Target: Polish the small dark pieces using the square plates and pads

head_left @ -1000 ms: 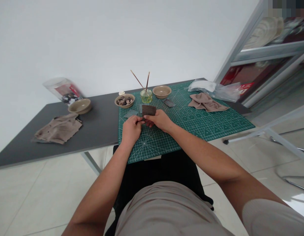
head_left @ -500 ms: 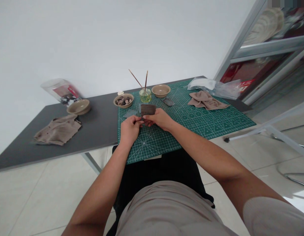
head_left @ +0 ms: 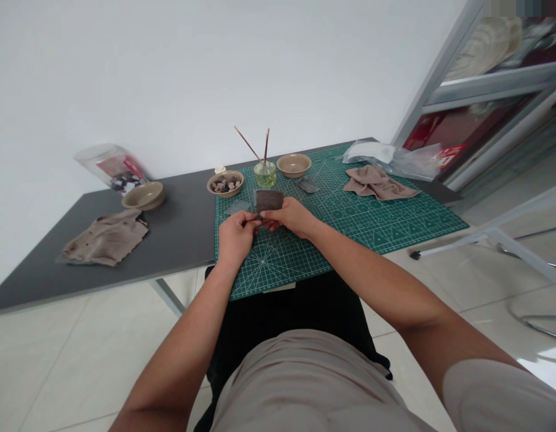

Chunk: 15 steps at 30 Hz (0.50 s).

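Note:
My right hand (head_left: pixel 296 217) is closed on a dark brown, roughly rectangular piece (head_left: pixel 269 200), held up above the green cutting mat (head_left: pixel 341 222). Its fingers curl below the piece. Close beside it, my left hand (head_left: pixel 236 236) is closed in a pinch at the piece's lower left, its fingertips meeting those of the right. Something small and dark shows between them, too small to name. Just behind the hands lie a clear flat sheet (head_left: pixel 237 207) and a grey flat packet (head_left: pixel 308 184).
Behind stand a bowl of small brown chunks (head_left: pixel 226 185), a glass jar with two sticks (head_left: pixel 265 174) and a tan bowl (head_left: pixel 294 165). A brown cloth (head_left: pixel 379 183) and plastic bag (head_left: pixel 408 161) lie right. Another cloth (head_left: pixel 107 239), bowl (head_left: pixel 143 196) and clear container (head_left: pixel 109 165) are left.
Almost nothing differs. Both hands and the dark brown piece sit very slightly further left in the picture, with the grip looking the same.

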Available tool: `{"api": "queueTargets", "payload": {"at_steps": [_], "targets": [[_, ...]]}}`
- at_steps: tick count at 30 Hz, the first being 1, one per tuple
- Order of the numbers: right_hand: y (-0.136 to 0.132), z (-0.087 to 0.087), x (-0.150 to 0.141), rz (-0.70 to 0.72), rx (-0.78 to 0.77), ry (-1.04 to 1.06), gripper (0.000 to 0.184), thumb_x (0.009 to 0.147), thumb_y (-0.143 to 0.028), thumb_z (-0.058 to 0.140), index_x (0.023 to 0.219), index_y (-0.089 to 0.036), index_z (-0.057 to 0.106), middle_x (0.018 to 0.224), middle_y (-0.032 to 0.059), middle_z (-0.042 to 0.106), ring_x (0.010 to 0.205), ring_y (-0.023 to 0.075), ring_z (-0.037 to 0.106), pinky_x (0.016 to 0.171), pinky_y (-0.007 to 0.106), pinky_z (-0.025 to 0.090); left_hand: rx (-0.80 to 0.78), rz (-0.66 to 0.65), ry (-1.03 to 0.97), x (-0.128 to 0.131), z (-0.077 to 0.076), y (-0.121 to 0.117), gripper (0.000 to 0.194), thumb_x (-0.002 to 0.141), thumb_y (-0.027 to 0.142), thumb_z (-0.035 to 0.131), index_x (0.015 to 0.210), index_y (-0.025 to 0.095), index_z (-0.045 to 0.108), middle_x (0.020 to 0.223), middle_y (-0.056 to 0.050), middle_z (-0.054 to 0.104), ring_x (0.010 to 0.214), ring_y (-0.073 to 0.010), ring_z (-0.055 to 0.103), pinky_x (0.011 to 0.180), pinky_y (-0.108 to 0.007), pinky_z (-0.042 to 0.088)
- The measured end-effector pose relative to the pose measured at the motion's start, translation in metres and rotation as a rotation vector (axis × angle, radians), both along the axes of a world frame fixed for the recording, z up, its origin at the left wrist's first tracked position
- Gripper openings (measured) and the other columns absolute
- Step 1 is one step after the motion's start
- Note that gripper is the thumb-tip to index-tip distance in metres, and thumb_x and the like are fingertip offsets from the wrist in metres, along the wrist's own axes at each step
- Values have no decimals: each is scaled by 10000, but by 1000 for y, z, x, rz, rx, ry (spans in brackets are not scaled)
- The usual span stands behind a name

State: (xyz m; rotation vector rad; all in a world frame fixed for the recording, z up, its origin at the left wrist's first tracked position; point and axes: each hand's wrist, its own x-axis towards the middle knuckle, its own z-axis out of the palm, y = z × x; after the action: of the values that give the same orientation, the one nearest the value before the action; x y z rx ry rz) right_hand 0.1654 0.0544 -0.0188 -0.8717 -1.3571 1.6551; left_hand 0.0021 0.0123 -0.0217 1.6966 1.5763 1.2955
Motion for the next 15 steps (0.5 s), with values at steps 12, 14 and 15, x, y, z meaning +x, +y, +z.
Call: {"api": "queueTargets", "payload": {"at_steps": [12,14,15], "targets": [[-1,0,-1,-17,31,26,153,707,-221,792,771,-108,711,637,29,711,545,114,641,500,195,512,-63,79,19,4,8,-4,103,770,215,621,798,189,717,669,21,699,590,-142,623,635,-263,478],[-1,0,0,-12,27,23,154,701,-222,795,750,-106,707,611,25,700,529,109,630,499,195,511,-80,66,13,4,8,-5,96,759,210,625,788,188,714,674,19,703,587,-141,621,626,-262,478],[-1,0,0,-18,24,16,148,708,-222,789,733,-105,702,595,24,692,518,108,623,491,195,507,-83,51,16,3,8,-4,93,754,206,627,781,189,714,673,19,702,586,-141,619,624,-262,479]]}}
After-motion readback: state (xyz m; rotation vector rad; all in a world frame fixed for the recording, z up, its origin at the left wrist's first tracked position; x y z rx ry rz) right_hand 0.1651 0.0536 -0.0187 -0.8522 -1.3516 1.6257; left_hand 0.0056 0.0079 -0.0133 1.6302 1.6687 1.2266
